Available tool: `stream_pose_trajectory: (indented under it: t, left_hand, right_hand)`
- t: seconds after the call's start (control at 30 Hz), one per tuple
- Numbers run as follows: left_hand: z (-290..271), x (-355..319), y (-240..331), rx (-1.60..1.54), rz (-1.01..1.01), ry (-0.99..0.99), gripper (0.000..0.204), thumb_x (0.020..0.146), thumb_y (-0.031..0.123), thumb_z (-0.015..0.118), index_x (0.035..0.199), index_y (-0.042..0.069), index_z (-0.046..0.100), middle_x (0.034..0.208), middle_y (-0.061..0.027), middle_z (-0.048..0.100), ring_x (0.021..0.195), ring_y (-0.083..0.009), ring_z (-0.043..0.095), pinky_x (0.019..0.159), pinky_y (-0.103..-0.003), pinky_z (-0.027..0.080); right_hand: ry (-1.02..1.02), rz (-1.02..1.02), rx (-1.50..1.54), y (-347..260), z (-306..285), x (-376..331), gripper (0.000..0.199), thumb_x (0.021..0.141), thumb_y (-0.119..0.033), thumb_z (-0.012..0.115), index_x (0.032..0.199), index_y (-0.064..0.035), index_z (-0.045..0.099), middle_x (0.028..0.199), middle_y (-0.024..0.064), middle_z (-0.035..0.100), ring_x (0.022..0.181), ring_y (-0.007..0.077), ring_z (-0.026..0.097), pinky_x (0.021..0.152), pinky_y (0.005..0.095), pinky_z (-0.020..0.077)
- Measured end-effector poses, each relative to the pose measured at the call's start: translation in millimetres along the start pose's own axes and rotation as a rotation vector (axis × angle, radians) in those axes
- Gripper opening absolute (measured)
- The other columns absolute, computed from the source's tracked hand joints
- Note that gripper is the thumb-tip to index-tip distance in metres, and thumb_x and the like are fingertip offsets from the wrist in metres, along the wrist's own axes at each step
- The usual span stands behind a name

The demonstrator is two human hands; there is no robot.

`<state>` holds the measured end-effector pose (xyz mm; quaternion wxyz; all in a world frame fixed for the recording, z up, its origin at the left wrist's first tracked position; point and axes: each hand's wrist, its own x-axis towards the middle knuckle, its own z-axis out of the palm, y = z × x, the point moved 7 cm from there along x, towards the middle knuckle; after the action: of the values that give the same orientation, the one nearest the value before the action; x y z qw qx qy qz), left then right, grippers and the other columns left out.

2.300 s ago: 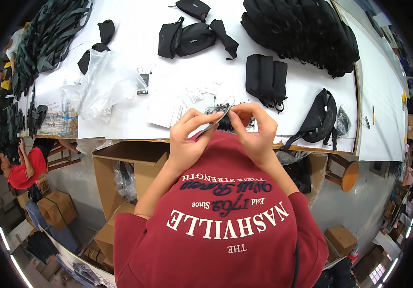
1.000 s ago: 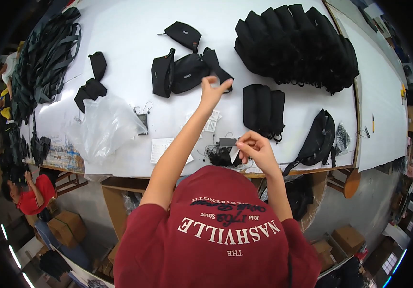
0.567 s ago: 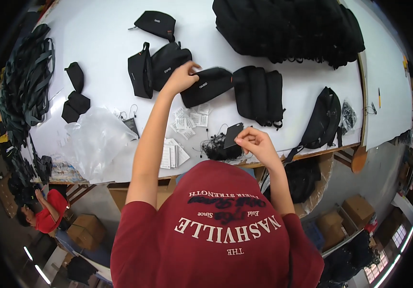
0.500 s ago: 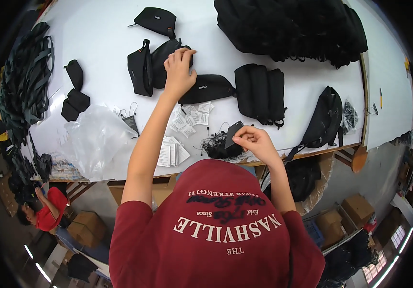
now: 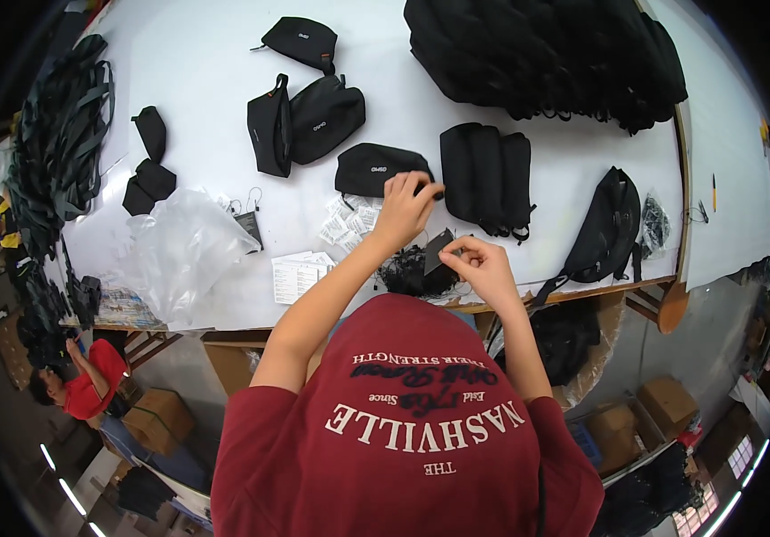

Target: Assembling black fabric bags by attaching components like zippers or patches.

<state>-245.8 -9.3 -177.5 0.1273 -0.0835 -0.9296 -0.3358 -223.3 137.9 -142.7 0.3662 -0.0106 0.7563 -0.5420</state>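
My left hand point(image 5: 406, 213) is at the right end of a small black zip pouch point(image 5: 376, 168), its fingers curled closed over that end. The fingertips are partly hidden against the black cloth. Between the thumb and fingers of my right hand point(image 5: 483, 270) is a dark, flat hang tag point(image 5: 437, 251), held above a tangle of thin black tag strings point(image 5: 407, 273). Several small white printed labels point(image 5: 346, 224) lie beside my left wrist. White printed cards point(image 5: 295, 276) lie near the table's front edge, left of my left forearm.
More black pouches point(image 5: 327, 121) lie farther back. Black bags are piled point(image 5: 546, 58) at the far right; a black bundle point(image 5: 485, 174) and waist bag point(image 5: 602, 224) lie nearer. Clear plastic bags point(image 5: 183, 255) and heaped black straps point(image 5: 63, 143) are left. A person in red point(image 5: 97, 380) sits beyond.
My left hand has come back from the farther pouches, moving right and nearer, to the nearest pouch's right end. My right hand keeps the hang tag almost in place.
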Motion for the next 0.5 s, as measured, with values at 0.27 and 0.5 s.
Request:
stream_pose_trajectory:
  t: [0.27, 0.5]
  left_hand:
    - [-70.9, -75.7, 27.6, -0.26, -0.34, 0.031, 0.02, 0.072, 0.007, 0.068, 0.092, 0.007, 0.066, 0.079, -0.0045, 0.056, 0.084, -0.0219, 0.054, 0.079, -0.034, 0.038]
    - [-46.7, -132.4, -3.7, -0.767, -0.821, -0.028, 0.017, 0.079, 0.01, 0.069, 0.094, 0.002, 0.071, 0.075, -0.001, 0.064, 0.068, -0.0065, 0.054, 0.062, -0.022, 0.043]
  right_hand:
    - [0.165, -0.279, -0.258, -22.1, 16.2, -8.8, 0.011, 0.079, -0.023, 0.068, 0.085, -0.0128, 0.068, 0.053, 0.007, 0.054, 0.045, 0.0206, 0.052, 0.045, 0.0321, 0.0368]
    - [0.089, -0.52, -0.498, -22.3, 57.6, -22.3, 0.011, 0.078, -0.023, 0.066, 0.083, -0.0135, 0.067, 0.066, 0.0091, 0.063, 0.063, 0.0287, 0.063, 0.057, 0.0389, 0.0482]
